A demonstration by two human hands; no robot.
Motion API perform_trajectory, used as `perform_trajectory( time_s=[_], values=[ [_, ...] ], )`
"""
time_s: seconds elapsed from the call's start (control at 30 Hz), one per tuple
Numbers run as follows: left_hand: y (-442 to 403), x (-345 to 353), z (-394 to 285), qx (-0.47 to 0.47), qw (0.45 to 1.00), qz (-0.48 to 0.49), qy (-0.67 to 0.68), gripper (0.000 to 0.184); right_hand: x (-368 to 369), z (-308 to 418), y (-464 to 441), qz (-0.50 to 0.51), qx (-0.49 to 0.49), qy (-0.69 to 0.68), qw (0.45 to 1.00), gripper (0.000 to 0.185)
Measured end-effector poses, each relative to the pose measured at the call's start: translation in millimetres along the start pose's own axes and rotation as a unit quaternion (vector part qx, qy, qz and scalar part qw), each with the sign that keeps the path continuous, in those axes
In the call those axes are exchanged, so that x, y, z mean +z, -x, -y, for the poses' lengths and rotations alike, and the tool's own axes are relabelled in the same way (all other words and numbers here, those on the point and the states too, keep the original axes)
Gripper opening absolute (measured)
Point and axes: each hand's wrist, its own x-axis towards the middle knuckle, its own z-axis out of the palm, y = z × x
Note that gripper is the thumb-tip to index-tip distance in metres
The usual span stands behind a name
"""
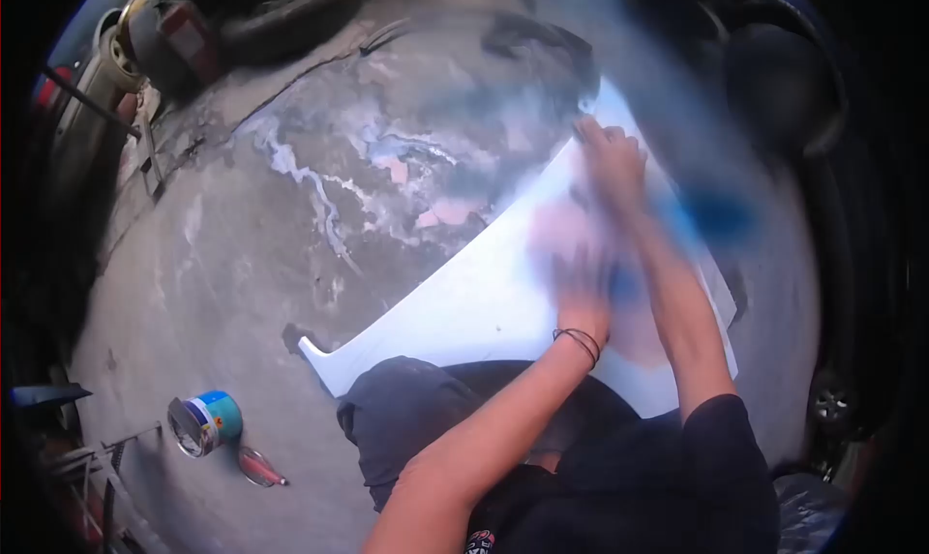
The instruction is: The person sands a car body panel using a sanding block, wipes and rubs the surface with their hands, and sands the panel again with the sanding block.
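A white curved car body panel (pixel 455 302), shaped like a fender, lies across my lap and reaches down to the floor ahead. My left hand (pixel 584 281), with a dark band at the wrist, rests on the panel's face with fingers stretched forward; they are partly blurred, and anything under the palm is hidden. Further up, my right hand (pixel 614 157) has its fingers bent over the panel's narrow upper end. A hazy pinkish patch shows on the panel by the left hand. Blue smears cloud the picture near both arms.
On the concrete floor at the lower left stand an open blue-and-white can (pixel 205 423) and a small red-handled item (pixel 261 467). Tires (pixel 290 22) and a container (pixel 179 41) sit at the upper left. A metal frame (pixel 106 467) stands at the left edge.
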Motion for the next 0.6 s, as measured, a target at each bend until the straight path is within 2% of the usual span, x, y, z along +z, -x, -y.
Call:
perform_trajectory(
  time_s=[0.03, 0.07, 0.1, 0.13, 0.17, 0.23, 0.27, 0.33, 0.37, 0.43, 0.47, 0.53, 0.6],
  values=[
    [-4.1, 9.5, 1.3, -0.018, 0.999, -0.047, -0.021, 0.098, -9.8, 17.3, 25.4, 0.003, -0.067, 0.117, 0.991, 0.068],
    [-7.9, 11.2, -0.2, -0.036, 0.994, -0.094, -0.042, 0.095, -3.8, 6.2, 36.5, 0.002, -0.069, 0.115, 0.991, 0.068],
    [-25.1, -0.1, -55.6, -0.019, 0.992, -0.121, 0.026, 0.095, -34.2, -41.1, 48.5, -0.099, -0.225, 0.194, 0.95, 0.065],
    [-19.1, -12.8, -46.3, -0.011, 0.998, -0.064, 0.013, 0.099, -22.1, -48.6, 52.7, -0.2, -0.373, 0.184, 0.887, 0.062],
    [-20.5, -27.2, -39.4, 0.003, 1.0, -0.015, 0.0, 0.103, -17.2, -57.2, 43.3, -0.21, -0.371, 0.183, 0.886, 0.062],
    [-9.2, -47.5, -26.4, 0.015, 1.0, 0.009, -0.001, 0.109, -7.6, -52.1, 30.2, -0.147, -0.213, 0.213, 0.942, 0.056],
    [-5.7, -50.0, -22.9, 0.028, 0.999, 0.027, 0.011, 0.114, -6.7, -46.9, 23.4, -0.147, -0.209, 0.206, 0.945, 0.056],
    [-2.9, -41.7, -14.9, 0.023, 1.0, 0.015, -0.015, 0.12, -23.2, -8.3, 19.4, -0.063, -0.101, 0.127, 0.985, 0.051],
    [-0.5, -37.4, -10.9, 0.019, 0.999, -0.003, -0.034, 0.125, -15.1, -11.1, 25.3, -0.061, -0.098, 0.119, 0.986, 0.051],
    [2.2, -42.8, -0.2, 0.012, 0.999, 0.01, -0.034, 0.127, 2.8, -23.3, 39.3, -0.097, -0.173, 0.067, 0.978, 0.041],
    [2.1, -46.3, -1.1, 0.006, 1.0, 0.015, -0.02, 0.129, 6.2, -42.5, 48.4, -0.096, -0.172, 0.07, 0.978, 0.041],
    [6.6, -50.8, -1.2, 0.014, 1.0, 0.008, -0.019, 0.131, 7.8, -75.0, 66.9, -0.09, -0.293, 0.058, 0.95, 0.04],
    [8.7, -56.0, 3.0, 0.021, 0.999, -0.001, -0.03, 0.133, 5.8, -72.6, 62.2, -0.098, -0.29, 0.056, 0.95, 0.039]
  ],
)
